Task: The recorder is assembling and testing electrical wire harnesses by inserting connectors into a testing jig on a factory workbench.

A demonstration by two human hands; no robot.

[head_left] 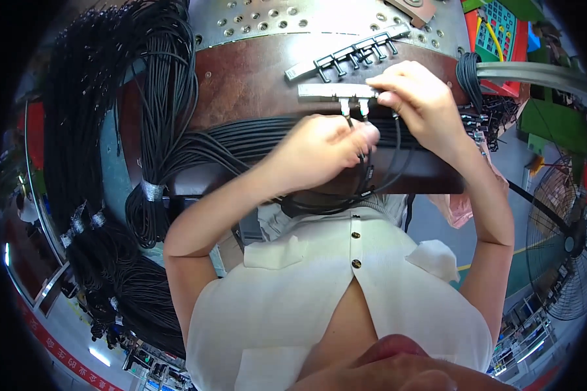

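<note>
A short silver metal bar (323,92) lies level over the brown bench edge, with two white cable plugs (346,106) along its near side. My right hand (421,98) is closed in a pinch at the bar's right end; its fingers hide that end. Just below those fingers hangs a black cable (398,140). My left hand (336,146), slightly blurred, has its fingers closed round black cables (370,171) under the plugs. Beyond the bar rests a second, longer metal bar (300,69) with several black clips (359,58), untouched by either hand.
A perforated metal plate (241,29) covers the far bench. Thick black cable bundles (166,85) hang at the left, one bound with silver tape (153,191). More black cables (241,138) run across behind my hands. At right are a red tray (512,49) and a fan (561,244).
</note>
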